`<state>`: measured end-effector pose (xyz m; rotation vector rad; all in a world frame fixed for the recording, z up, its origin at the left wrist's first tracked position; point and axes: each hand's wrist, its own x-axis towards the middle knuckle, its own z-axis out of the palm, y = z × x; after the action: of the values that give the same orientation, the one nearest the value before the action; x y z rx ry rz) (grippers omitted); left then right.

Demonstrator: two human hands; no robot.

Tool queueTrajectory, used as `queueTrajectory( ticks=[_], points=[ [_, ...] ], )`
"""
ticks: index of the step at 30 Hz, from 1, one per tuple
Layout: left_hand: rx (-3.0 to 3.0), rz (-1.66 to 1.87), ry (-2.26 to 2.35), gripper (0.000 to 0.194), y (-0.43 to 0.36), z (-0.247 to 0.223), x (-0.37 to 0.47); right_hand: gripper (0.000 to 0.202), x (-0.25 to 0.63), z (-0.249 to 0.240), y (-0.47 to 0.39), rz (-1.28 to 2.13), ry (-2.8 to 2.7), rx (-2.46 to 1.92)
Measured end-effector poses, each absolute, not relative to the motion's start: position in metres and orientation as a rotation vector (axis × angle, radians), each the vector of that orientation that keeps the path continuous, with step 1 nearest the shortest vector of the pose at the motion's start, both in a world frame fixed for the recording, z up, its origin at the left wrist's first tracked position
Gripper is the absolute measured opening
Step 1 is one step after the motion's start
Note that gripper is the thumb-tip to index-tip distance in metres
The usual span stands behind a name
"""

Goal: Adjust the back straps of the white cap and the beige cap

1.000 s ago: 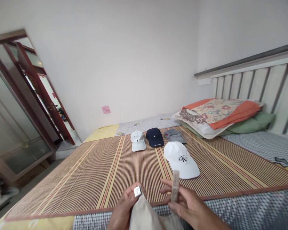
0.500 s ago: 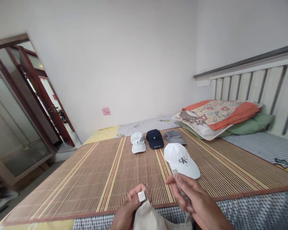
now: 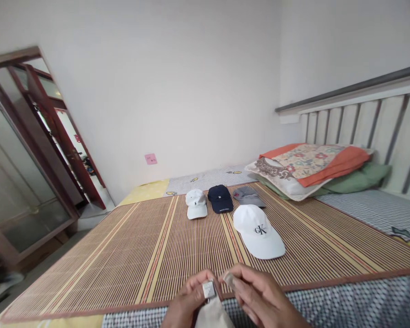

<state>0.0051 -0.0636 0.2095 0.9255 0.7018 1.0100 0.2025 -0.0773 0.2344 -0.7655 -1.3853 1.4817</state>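
At the bottom of the head view, my left hand is closed on a beige cap, gripping it at the square metal buckle on its back. Just to the right, my right hand pinches the free end of the cap's fabric strap between thumb and fingers. The strap end is close to the buckle, apart from it. Most of the beige cap is out of the picture below. Beyond my right hand lies a white cap with black CK letters, its brim toward me.
Farther back on the striped bamboo mat sit a small white cap, a navy cap and a grey cap. Stacked pillows lie at the right by the headboard. A doorway stands at the left.
My right hand has moved left and down with the strap end, bringing it close to the buckle. My left hand has shifted slightly right and lower, still holding the cap.
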Motion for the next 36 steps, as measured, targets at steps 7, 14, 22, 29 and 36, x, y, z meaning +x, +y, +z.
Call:
queueTrajectory(
  ticks=[7,14,22,29,36],
  points=[
    [0.893,1.068,0.72,0.042,-0.064,0.206,0.007,0.052,0.204,0.232,-0.074,1.388,-1.4,-0.78],
    [1.01,1.031,0.743,0.045,-0.064,0.206,0.012,0.052,0.203,0.229,-0.074,1.385,-1.47,-0.826],
    [1.087,0.985,0.746,0.053,-0.06,0.205,0.016,0.054,0.206,0.232,-0.077,1.384,-1.466,-0.888],
    [1.114,0.929,0.775,0.056,-0.061,0.204,0.018,0.043,0.21,0.235,-0.076,1.397,-1.611,-0.88],
    [1.202,0.841,0.829,0.057,-0.067,0.217,0.02,0.039,0.217,0.236,-0.066,1.169,-1.837,-0.907]
  ],
)
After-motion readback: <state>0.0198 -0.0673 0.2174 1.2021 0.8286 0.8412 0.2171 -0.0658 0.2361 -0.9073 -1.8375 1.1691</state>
